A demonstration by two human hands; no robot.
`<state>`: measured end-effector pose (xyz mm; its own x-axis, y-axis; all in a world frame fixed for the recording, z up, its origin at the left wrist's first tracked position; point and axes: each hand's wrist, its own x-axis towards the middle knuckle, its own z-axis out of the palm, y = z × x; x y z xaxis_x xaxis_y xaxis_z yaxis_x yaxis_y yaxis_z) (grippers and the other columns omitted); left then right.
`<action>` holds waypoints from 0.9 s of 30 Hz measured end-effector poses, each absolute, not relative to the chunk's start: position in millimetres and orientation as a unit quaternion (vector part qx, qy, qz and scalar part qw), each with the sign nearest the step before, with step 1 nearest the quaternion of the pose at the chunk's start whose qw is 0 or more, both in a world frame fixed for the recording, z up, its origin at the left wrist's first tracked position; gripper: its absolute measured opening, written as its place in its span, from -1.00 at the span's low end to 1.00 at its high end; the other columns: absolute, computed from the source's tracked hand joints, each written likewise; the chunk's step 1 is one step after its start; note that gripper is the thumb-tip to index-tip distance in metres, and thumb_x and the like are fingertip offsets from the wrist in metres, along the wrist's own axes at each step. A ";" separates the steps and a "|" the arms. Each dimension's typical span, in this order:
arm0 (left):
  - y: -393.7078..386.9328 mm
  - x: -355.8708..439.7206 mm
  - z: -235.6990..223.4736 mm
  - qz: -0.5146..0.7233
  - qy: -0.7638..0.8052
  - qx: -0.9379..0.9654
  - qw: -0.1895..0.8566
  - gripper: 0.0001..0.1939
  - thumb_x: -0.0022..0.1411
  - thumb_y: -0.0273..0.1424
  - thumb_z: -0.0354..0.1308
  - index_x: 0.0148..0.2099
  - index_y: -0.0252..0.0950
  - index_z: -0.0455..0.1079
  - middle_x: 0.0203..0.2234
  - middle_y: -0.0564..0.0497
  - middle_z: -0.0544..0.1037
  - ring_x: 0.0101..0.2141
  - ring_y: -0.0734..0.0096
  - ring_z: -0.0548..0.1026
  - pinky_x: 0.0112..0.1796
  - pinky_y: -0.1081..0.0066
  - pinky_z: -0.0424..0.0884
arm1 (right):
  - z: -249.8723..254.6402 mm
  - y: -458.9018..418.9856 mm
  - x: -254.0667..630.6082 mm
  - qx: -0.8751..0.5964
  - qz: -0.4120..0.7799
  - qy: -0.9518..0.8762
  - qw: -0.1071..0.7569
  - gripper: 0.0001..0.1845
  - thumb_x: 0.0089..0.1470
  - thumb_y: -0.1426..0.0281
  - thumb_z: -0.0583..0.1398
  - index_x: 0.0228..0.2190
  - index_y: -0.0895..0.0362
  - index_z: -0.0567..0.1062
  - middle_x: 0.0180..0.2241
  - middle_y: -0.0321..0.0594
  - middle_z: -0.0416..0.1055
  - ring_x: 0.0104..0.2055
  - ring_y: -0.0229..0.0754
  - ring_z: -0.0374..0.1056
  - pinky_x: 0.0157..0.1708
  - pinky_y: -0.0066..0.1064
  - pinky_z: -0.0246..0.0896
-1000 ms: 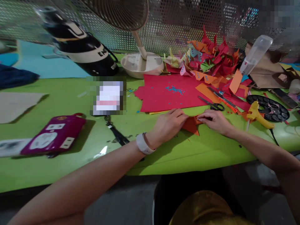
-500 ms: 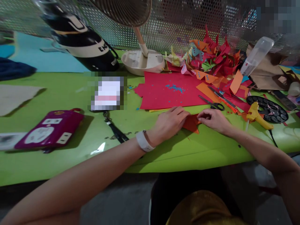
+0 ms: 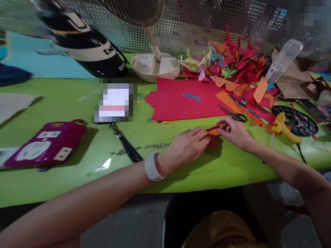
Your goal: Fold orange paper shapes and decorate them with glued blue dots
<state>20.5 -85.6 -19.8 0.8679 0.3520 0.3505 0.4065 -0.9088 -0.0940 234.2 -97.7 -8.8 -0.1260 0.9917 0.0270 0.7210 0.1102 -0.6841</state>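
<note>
Between my two hands is a small folded piece of orange paper point(image 3: 213, 131), its lower part lying close to the green tabletop. My left hand point(image 3: 187, 146), with a pale band on the wrist, is closed on the paper's left side. On the other side my right hand point(image 3: 234, 132) pinches the paper's right end between thumb and fingers. Just beyond my hands lie red paper sheets point(image 3: 176, 103) with small blue bits scattered on top. A pair of scissors point(image 3: 236, 116) rests beyond my right hand, beside an orange-handled cutter point(image 3: 249, 112).
A heap of folded coloured paper point(image 3: 235, 62) stands at the back. To the right are a yellow glue gun point(image 3: 286, 128) and a black round palette point(image 3: 297, 120). A fan base point(image 3: 155, 69), dark bottle point(image 3: 90, 51), badge lanyard point(image 3: 126, 146) and purple pouch point(image 3: 49, 143) stand or lie leftward.
The orange paper has turned, showing a narrow folded strip along its top instead of a flat pointed shape. My left hand has moved slightly nearer to me. The view has shifted a little.
</note>
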 end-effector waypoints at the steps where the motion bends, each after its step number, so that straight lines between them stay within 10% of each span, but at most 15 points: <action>1: -85.5 20.3 -19.9 -0.165 -0.198 -0.963 0.083 -0.82 0.36 -0.49 0.01 -0.15 -0.36 0.44 -0.23 -0.12 0.56 -0.29 0.25 0.48 -0.30 0.31 0.44 | -8.4 -97.8 233.9 -0.610 0.265 -0.703 0.251 -0.81 0.04 0.47 0.22 -0.23 0.14 0.47 -0.45 -0.32 0.45 -0.49 -0.33 0.27 -0.46 -0.47 0.09; 27: -88.4 22.4 -20.4 -0.167 -0.222 -0.960 0.041 -0.70 0.43 -0.29 -0.03 -0.08 -0.33 0.48 -0.22 -0.14 0.54 -0.22 0.21 0.47 -0.25 0.27 0.44 | -13.4 -94.0 236.4 -0.583 0.237 -0.738 0.242 -0.84 0.06 0.47 0.23 -0.25 0.14 0.52 -0.43 -0.30 0.47 -0.48 -0.34 0.24 -0.44 -0.48 0.08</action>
